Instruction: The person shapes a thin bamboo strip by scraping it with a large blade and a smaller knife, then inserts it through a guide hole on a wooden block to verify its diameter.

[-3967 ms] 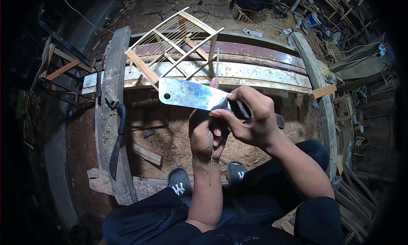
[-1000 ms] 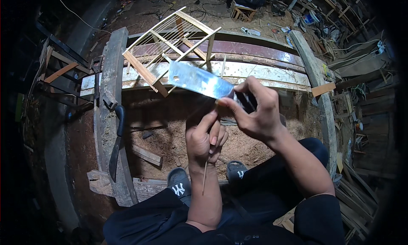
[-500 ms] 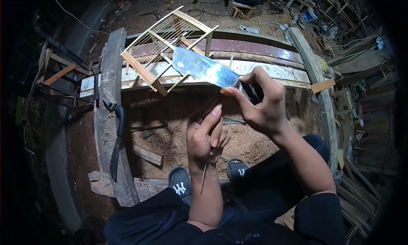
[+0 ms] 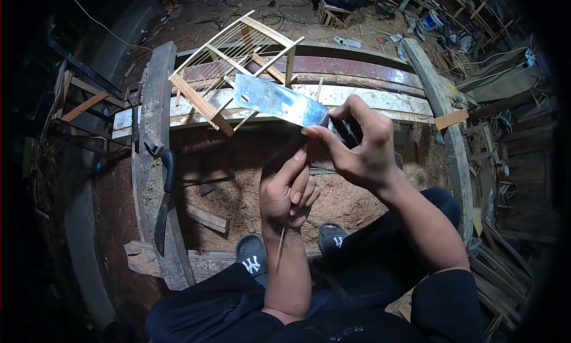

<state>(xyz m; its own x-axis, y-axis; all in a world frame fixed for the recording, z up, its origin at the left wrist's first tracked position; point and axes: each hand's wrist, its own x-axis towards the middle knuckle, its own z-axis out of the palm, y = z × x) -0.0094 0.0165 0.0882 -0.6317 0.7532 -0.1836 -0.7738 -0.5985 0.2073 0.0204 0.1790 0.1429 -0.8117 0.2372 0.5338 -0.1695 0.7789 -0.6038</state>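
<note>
My right hand [image 4: 367, 142] is closed around the handle of a cleaver [image 4: 275, 100]. The cleaver's broad, shiny blade points left, with a small hole near its far corner. Just below and left of it, my left hand [image 4: 286, 191] grips a thin wooden stick [image 4: 281, 246]. The stick's lower end comes out below the fingers along my wrist; its upper part is mostly hidden by the fingers and shadow. Behind the blade, a slatted wooden frame [image 4: 196, 96] with thin parallel rods rests tilted on the bench, partly covered by the blade.
The bench has pale and reddish planks [image 4: 380, 99] between two thick beams [image 4: 156, 105]. A curved knife with a black handle [image 4: 168, 167] lies along the left beam. Below are wood shavings [image 4: 351, 200] and a loose block [image 4: 207, 218]. Scrap wood [image 4: 499, 271] is piled at the right.
The cleaver and my right hand have shifted slightly left, the blade tip dipping a little. The stick's lower end has swung slightly left. The slatted frame stays in place.
</note>
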